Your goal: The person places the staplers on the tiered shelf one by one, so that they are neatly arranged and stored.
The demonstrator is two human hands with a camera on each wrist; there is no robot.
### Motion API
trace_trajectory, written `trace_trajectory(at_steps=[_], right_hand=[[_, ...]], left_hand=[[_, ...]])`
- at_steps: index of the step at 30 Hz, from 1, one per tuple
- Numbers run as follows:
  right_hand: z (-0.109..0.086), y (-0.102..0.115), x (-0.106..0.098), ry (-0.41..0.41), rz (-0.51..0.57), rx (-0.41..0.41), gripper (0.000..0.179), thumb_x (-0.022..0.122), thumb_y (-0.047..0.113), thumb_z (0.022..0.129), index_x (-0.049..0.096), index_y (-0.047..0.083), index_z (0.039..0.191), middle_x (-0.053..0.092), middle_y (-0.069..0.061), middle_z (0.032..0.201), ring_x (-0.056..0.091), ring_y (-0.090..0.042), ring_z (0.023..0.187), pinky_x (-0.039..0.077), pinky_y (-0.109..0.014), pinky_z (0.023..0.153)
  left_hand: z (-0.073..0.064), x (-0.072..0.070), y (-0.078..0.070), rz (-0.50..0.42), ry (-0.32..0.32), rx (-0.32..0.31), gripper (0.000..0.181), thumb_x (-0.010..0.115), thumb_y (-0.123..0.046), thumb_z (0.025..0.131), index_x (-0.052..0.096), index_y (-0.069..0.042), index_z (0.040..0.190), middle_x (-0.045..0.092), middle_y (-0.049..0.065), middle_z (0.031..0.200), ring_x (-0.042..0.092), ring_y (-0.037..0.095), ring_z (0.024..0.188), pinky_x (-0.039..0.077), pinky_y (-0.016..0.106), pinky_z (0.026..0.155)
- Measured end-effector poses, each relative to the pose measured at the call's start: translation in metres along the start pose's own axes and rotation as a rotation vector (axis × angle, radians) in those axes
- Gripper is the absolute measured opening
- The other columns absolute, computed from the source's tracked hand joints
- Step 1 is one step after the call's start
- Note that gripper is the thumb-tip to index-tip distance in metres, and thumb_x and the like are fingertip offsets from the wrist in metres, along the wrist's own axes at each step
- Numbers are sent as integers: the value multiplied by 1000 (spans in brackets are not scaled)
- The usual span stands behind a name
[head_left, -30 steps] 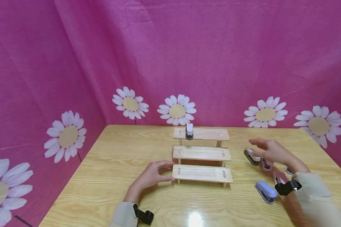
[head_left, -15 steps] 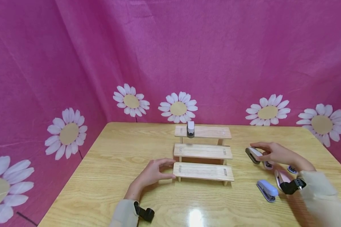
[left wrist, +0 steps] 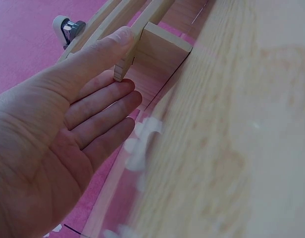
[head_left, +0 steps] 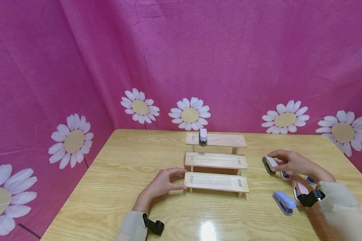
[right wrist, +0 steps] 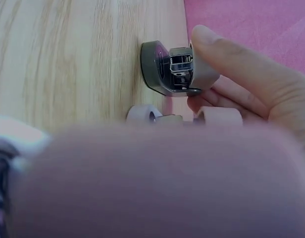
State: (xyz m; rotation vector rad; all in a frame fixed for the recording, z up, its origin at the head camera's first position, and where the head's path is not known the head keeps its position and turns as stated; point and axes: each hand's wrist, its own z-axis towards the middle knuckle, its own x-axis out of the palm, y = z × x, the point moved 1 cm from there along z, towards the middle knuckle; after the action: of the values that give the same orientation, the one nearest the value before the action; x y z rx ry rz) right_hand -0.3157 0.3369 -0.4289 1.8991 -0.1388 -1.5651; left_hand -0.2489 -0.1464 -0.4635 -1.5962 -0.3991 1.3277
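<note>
My right hand (head_left: 292, 162) pinches a stapler (head_left: 269, 165) with a grey base and whitish top, at the right of the table. In the right wrist view the thumb lies against the top of this stapler (right wrist: 165, 69), fingers on the far side. My left hand (head_left: 164, 183) holds the left end of the lowest step of a three-tier wooden stand (head_left: 215, 182). Seen from the left wrist, the thumb lies at the front edge of the board and the fingers extend behind it. Another white-topped stapler (head_left: 203, 136) stands on the left part of the top step.
Close to my right hand and forearm are a pale pink stapler (head_left: 285, 175), a larger pink stapler (head_left: 300, 189), a lavender-blue stapler (head_left: 284, 202) and a partly hidden one (head_left: 311, 180). A magenta cloth (head_left: 229, 67) with daisies hangs behind the table.
My right hand has lowered over the grey-based stapler, its fingers and thumb coming together on it. The left hand keeps its place at the stand. The head view has shifted slightly.
</note>
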Motion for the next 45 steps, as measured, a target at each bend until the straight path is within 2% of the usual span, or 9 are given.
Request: trace_trajectory(at_steps=[5, 10, 16, 25, 27, 29, 32, 36, 45], right_hand=[[1, 0, 1, -2, 5, 18, 60, 77, 36, 83, 58, 5, 130, 59, -22, 132, 57, -33, 120, 54, -28, 92], [2, -2, 3, -11, -1, 22, 60, 77, 36, 83, 58, 6, 131, 60, -20, 132, 57, -31, 120, 52, -20, 90], [-1, -2, 9, -8, 32, 32, 64, 77, 38, 83, 56, 2, 131, 57, -27, 135, 52, -50, 125, 52, -54, 99], [-10, 2, -1, -111, -20, -5, 62, 76, 39, 84, 57, 1, 129, 58, -26, 133, 50, -53, 125, 45, -62, 101], [-11, 9, -7, -146, -32, -32, 59, 77, 38, 83, 59, 4, 127, 61, -23, 131, 53, -49, 124, 51, -48, 102], [-12, 16, -12, -179, -29, -65, 54, 78, 36, 83, 61, 7, 125, 63, -19, 129, 58, -30, 124, 52, -26, 101], [-11, 25, -17, -238, -16, -137, 48, 80, 28, 82, 62, 9, 123, 65, -16, 125, 53, 7, 117, 36, 2, 90], [-7, 37, -21, -303, -8, -239, 46, 82, 20, 80, 64, 8, 120, 66, -15, 120, 39, 27, 109, 30, 7, 90], [4, 75, -32, -393, -28, -364, 46, 84, 13, 76, 65, 6, 118, 68, -12, 116, 47, 20, 111, 31, 6, 94]], left_hand=[[0, -1, -1, -2, 2, 1, 57, 80, -28, 81, 61, -11, 132, 65, 7, 132, 61, 23, 124, 48, 39, 109], [0, -1, 0, 5, 2, 4, 56, 80, -29, 81, 61, -12, 132, 66, 7, 132, 61, 23, 124, 48, 40, 109], [-1, 1, 1, 22, 1, 8, 56, 80, -31, 81, 62, -12, 131, 67, 7, 129, 62, 22, 122, 48, 42, 108], [-2, 2, 1, 15, 7, 5, 57, 80, -30, 81, 61, -11, 132, 66, 7, 131, 62, 23, 122, 48, 41, 108], [-2, 1, 1, 20, 6, 5, 57, 80, -30, 81, 61, -10, 132, 66, 7, 131, 62, 22, 122, 48, 41, 108], [-3, 1, 1, 29, 3, 7, 58, 80, -31, 81, 61, -11, 132, 66, 7, 131, 62, 22, 122, 48, 41, 108], [-3, 1, 2, 34, -4, 16, 57, 80, -31, 81, 62, -12, 131, 67, 6, 129, 63, 22, 121, 49, 41, 107], [-2, 1, 3, 31, -5, 20, 56, 80, -31, 81, 63, -12, 130, 68, 6, 128, 64, 21, 120, 50, 40, 106], [0, 0, 0, 32, -4, 18, 56, 80, -30, 81, 62, -11, 131, 67, 7, 129, 63, 22, 120, 49, 41, 107]])
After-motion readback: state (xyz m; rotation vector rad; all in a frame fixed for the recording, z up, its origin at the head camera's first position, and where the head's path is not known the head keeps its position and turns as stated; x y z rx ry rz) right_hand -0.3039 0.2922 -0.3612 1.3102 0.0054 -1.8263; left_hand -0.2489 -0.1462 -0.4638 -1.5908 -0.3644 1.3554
